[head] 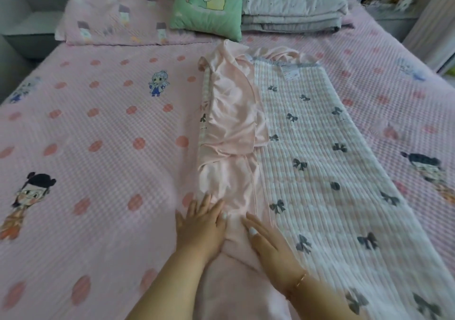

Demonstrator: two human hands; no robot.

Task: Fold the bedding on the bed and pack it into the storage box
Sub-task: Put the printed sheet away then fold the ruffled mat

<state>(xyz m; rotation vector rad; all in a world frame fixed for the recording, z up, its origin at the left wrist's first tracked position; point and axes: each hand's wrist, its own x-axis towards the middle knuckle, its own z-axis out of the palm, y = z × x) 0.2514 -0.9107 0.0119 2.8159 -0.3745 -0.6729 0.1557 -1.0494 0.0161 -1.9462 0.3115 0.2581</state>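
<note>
Head: hands point(200, 223) flat (spread) on quilt point(307, 147).

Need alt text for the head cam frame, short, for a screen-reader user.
Two bare hands, left hand and right hand, press flat on the pink satin side of a long, partly folded bow-print quilt lying lengthwise on a pink checked bed. A green dinosaur cushion and a stack of folded grey bedding sit at the far end.

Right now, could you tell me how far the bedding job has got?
Done: the bow quilt is folded into a long strip, and grey bedding sits stacked. In hand: both hands, left and right, press flat on its pink side. Left: further folds and packing; no box in view.
</note>
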